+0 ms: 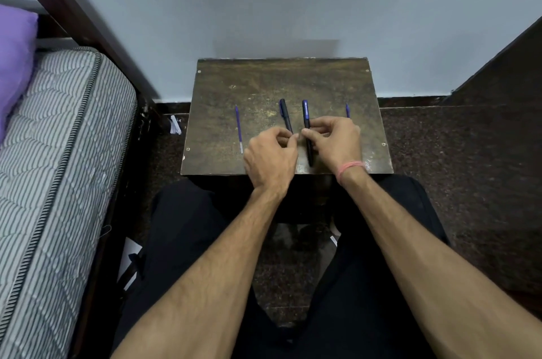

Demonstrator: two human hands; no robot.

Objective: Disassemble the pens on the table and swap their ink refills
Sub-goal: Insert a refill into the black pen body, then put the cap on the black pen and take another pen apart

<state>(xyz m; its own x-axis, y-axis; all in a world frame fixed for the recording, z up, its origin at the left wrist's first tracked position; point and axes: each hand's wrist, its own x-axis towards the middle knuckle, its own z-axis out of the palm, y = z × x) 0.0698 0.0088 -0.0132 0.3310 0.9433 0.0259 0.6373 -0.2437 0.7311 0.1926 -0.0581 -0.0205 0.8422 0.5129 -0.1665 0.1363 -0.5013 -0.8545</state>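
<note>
Here, at the near edge of the worn brown table (322, 80), the left hand (269, 159) pinches the lower end of a black pen (286, 115), while the right hand (337, 143) curls around a blue-capped pen (306, 118) beside it. Farther out, one refill (239, 130) lies left of the pens; another refill (347, 111) shows beyond the right hand.

Desk (264, 80): dark wood, worn and scratched, dull sheen at the near edge. Two pen barrels, black one (286, 115) at 11 o'clock of the hands and blue-capped one (306, 115) at 12: smooth plastic, slightly glossy. Loose refill (239, 130) at 9 o'clock: thin translucent blue plastic. Mattress (58, 153): quilted striped cloth, matt. Floor (440, 153): speckled stone, polished. Wall (264, 6): matt paint.
</note>
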